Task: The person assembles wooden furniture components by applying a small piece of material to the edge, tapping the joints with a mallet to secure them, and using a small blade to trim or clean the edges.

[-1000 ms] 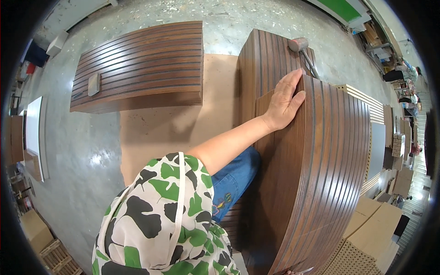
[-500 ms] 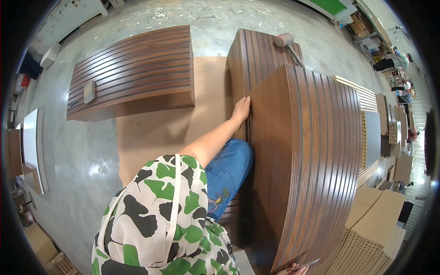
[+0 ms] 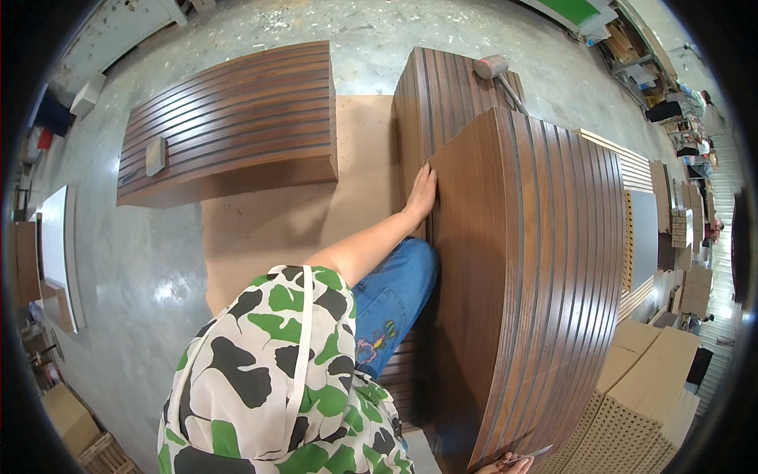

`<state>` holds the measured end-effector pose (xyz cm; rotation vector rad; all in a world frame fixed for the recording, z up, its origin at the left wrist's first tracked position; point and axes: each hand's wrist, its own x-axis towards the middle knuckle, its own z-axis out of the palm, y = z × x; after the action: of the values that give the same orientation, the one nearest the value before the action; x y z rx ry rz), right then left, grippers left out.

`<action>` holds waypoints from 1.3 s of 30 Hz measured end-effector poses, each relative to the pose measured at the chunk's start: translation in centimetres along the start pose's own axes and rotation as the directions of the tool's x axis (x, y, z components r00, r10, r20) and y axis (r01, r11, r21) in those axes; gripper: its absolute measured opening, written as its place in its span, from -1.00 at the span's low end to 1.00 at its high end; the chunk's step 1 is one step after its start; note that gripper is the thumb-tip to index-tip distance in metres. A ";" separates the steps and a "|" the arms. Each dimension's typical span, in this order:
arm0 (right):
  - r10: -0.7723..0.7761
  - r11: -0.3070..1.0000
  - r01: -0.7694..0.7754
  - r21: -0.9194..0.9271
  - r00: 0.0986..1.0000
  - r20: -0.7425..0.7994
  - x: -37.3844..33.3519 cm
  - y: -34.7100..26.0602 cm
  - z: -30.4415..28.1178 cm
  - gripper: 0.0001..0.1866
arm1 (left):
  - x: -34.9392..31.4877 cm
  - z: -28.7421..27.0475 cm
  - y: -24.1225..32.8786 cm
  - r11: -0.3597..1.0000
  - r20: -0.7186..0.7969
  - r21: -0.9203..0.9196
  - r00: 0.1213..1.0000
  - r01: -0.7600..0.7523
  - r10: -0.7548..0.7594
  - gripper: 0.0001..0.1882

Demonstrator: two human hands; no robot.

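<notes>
A tall brown wooden box with a grooved, slatted face stands along my right side. My left hand lies against its smooth side near the far end, fingers stretched out and holding nothing. At the bottom edge of the picture, beside the box's near corner, my right hand is closed on a thin pointed metal blade. That hand is partly cut off, and the blade's handle is hidden in it.
A second slatted box stands just beyond, with a mallet lying on top. At the left, another slatted box carries a small block. Brown sheeting covers the floor between. Stacked perforated boards are at the right.
My left hand's fingers look straighter and flatter against the box's side. The view has shifted very slightly; my right hand keeps the blade in about the same place.
</notes>
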<state>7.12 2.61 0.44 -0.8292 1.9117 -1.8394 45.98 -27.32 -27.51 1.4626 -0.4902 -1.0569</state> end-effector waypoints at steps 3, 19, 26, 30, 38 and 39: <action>0.006 1.000 -0.006 -0.012 1.000 -0.004 -0.2 -0.2 0.1 -0.69 | 1.7 -0.3 1.3 0.996 -0.030 -0.061 0.998 -0.060 0.058 -0.37; -0.029 1.000 0.029 0.001 0.999 0.036 -1.3 -0.9 0.9 -0.70 | -1.1 -1.5 11.1 0.936 0.067 -0.003 0.933 -0.353 0.352 -0.38; -0.384 0.847 0.421 -0.324 0.907 0.173 1.0 2.4 -2.2 -0.76 | -0.8 -1.4 19.2 0.878 0.224 -0.425 0.914 -0.219 0.337 -0.61; -0.245 0.955 0.258 -0.148 0.964 0.100 1.5 2.7 -2.8 -0.76 | -1.6 -0.5 19.5 0.802 0.160 -0.566 0.930 -0.189 0.332 -0.69; -0.012 0.976 -0.015 0.217 0.992 0.122 -0.1 2.2 -2.4 -0.73 | -3.6 0.4 19.5 0.773 -0.352 -0.350 0.839 -0.530 0.416 -0.82; -0.009 0.975 -0.018 0.220 0.993 0.122 -0.3 2.1 -2.2 -0.72 | -3.7 0.3 19.2 0.731 -0.383 -0.263 0.764 -0.630 0.520 -0.83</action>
<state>5.69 4.47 -1.49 -0.8408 1.5983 -1.9090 49.14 -28.47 -8.23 0.9812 -0.4626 -0.3866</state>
